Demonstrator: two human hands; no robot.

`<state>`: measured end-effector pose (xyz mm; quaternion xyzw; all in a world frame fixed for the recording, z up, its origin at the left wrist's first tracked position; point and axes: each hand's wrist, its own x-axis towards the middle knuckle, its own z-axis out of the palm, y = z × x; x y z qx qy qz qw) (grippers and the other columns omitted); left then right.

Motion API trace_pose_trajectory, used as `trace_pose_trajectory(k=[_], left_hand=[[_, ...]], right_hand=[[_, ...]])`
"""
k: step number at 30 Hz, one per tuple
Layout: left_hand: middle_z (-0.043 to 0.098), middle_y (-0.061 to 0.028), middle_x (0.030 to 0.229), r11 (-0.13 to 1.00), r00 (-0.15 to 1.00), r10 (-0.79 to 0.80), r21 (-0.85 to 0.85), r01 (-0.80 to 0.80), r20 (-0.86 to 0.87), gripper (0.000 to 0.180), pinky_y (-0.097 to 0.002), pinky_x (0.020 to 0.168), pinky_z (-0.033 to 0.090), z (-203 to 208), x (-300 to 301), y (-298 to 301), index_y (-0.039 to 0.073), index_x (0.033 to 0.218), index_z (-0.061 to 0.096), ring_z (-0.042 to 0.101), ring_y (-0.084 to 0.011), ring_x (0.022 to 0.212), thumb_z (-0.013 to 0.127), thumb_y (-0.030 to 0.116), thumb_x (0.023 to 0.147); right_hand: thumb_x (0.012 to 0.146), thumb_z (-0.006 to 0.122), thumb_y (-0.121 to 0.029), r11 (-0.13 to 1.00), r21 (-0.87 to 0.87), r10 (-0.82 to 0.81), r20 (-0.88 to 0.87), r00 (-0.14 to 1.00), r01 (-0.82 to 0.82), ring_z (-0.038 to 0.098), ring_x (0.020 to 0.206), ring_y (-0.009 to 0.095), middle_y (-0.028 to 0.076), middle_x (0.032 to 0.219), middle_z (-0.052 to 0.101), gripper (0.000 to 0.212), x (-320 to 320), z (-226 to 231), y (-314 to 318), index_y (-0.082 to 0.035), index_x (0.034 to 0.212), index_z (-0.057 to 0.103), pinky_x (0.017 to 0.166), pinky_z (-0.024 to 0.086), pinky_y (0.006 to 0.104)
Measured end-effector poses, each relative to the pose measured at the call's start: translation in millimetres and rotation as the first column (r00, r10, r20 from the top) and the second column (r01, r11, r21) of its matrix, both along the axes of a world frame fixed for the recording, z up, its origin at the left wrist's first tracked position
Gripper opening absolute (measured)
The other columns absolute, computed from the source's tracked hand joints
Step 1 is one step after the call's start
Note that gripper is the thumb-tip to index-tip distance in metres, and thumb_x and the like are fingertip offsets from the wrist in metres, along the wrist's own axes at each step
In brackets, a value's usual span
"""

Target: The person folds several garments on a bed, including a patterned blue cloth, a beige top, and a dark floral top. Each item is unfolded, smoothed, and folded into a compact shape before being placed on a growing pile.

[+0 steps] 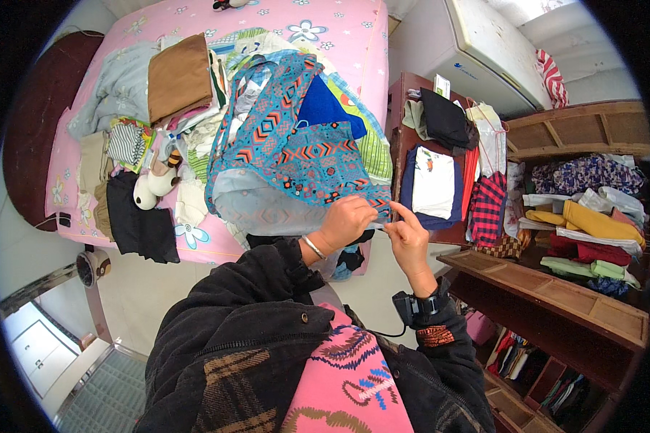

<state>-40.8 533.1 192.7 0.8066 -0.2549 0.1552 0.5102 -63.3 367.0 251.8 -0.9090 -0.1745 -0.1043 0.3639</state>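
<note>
My left hand (pixel 347 220) and my right hand (pixel 408 238) both pinch the near hem of a blue garment with an orange and black zigzag pattern (pixel 289 144). The garment hangs spread out over the bed, its pale inner side showing near the lower edge. A dark blue cloth (pixel 325 108) lies just behind it. My left wrist carries a thin bangle, my right wrist a black strap with a small device.
A bed with a pink flowered sheet (pixel 339 29) holds several folded and loose clothes, among them a brown folded cloth (pixel 179 76) and a black garment (pixel 141 224). To the right stands a wooden shelf unit (pixel 556 289) stacked with folded clothes. A white appliance (pixel 484 50) stands behind it.
</note>
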Motion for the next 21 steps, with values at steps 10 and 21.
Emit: trace_pose_trajectory(k=[10,21], left_hand=[[0.057,-0.0049,0.071,0.989,0.981,-0.115,0.107,0.099,0.157,0.009,-0.0343,0.062,0.045,2.9,-2.0,-0.4,0.007,0.077,0.062,0.056,-0.0226,0.069,0.06,0.011,0.069],[0.06,0.0004,0.069,0.966,0.976,0.087,0.222,-0.132,0.202,0.009,-0.0322,0.06,0.044,-48.2,24.5,57.0,0.015,0.078,0.064,0.057,-0.0184,0.064,0.061,0.011,0.071]], right_hand=[[0.07,0.067,0.007,0.998,-0.032,0.056,-0.003,0.998,-0.056,0.065,0.069,0.026,0.014,0.081,0.066,0.009,-2.4,-4.0,0.0,0.003,0.072,0.059,0.06,0.053,0.0315],[0.068,0.065,0.009,0.989,-0.121,0.093,0.062,0.994,-0.085,0.065,0.07,0.028,0.016,0.081,0.065,0.012,13.3,37.5,-0.8,0.002,0.074,0.058,0.063,0.052,0.0328]])
